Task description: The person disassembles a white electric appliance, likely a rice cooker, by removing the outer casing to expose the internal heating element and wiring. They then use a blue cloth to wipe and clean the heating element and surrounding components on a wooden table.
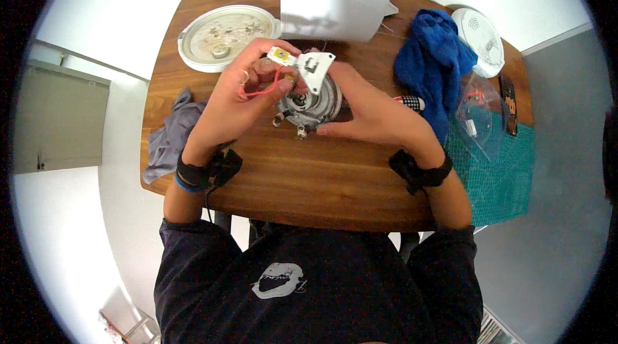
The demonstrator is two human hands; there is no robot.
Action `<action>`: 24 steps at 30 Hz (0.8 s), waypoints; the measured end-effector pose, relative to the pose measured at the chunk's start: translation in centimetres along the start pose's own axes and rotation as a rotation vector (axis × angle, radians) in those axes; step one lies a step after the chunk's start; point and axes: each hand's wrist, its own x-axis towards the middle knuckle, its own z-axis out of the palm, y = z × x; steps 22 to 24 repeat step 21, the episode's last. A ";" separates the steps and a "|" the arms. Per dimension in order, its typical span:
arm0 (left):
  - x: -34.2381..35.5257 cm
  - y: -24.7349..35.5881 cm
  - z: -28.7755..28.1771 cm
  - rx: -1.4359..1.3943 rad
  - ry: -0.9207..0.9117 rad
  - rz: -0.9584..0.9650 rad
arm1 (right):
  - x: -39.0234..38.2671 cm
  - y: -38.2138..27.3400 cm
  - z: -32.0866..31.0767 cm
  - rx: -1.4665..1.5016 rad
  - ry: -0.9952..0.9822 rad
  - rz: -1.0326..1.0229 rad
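My left hand (239, 96) is closed on a white bracket (314, 72) that carries a small yellow-faced part (281, 55). A thin red wire (265, 92) loops from it across my fingers. Below and partly behind the bracket is a round metal heating plate (312, 111) with metal terminals along its near edge. My right hand (380, 109) grips the plate's right side, thumb at the near edge; its other fingers are mostly hidden behind the plate and bracket.
A white cooker-like housing (335, 3) with a pink flower stands at the back. A round pale tray (193, 45) lies far left, above a grey cloth (168, 144). To the right are a checkered-handled tool (412, 103), blue towel (421, 54), white vented disc (484, 45), plastic bag (479, 119) and green mat (496, 183).
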 end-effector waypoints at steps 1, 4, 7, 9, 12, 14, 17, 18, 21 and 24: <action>0.0 -0.1 0.1 0.025 0.009 0.035 | 0.0 -0.4 -0.3 -0.031 0.027 -0.015; -0.2 -0.5 0.1 0.107 0.031 0.112 | 0.2 -2.3 -1.7 0.146 0.116 0.096; -0.4 -1.0 0.0 0.151 0.025 0.117 | 0.8 -4.4 -3.5 0.178 0.108 0.113; -0.4 -1.2 -0.4 0.142 0.024 0.094 | 1.2 -4.9 -3.7 0.156 0.085 0.062; -0.4 -0.5 -0.4 0.057 0.014 0.004 | 2.1 -5.3 -2.7 0.106 0.136 -0.018; -0.5 -1.0 -0.5 0.051 0.023 0.007 | 2.9 -5.0 -2.3 -0.054 0.184 0.017; -0.6 -2.2 -1.2 0.071 0.026 0.085 | 3.9 -5.3 -1.6 -0.078 0.242 0.012; -0.6 -2.4 -1.5 0.083 0.026 0.125 | 4.2 -5.4 -1.5 -0.109 0.242 -0.018; -0.4 -2.5 -2.6 0.292 0.020 0.250 | 5.3 -5.9 -1.6 -0.176 0.238 -0.081; -0.4 -2.5 -2.6 0.292 0.020 0.250 | 5.3 -5.9 -1.6 -0.176 0.238 -0.081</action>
